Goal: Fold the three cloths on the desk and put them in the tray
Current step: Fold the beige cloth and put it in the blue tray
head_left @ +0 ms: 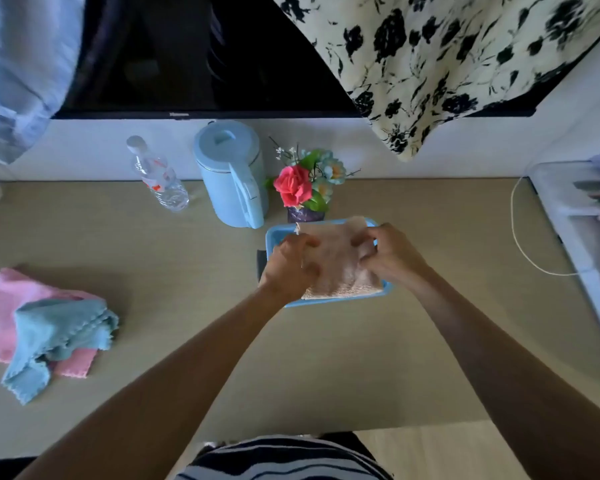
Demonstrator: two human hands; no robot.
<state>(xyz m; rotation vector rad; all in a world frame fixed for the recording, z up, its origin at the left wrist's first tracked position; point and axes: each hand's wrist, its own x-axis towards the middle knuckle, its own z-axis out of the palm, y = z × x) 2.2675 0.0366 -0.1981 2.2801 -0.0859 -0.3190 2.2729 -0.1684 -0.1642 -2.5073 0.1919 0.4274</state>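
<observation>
A folded beige cloth (336,261) lies in the light blue tray (270,237) at the middle of the desk. My left hand (288,266) grips the cloth's left side and my right hand (390,252) pinches its right side, both over the tray. At the desk's left edge a pink cloth (0,306) lies spread out, with a crumpled teal cloth (56,337) on top of it.
Behind the tray stand a vase of artificial flowers (305,188), a light blue kettle (232,174) and a plastic water bottle (156,176). A dark monitor (187,53) hangs above. A clear box (579,216) and a white cable (515,233) sit at the right.
</observation>
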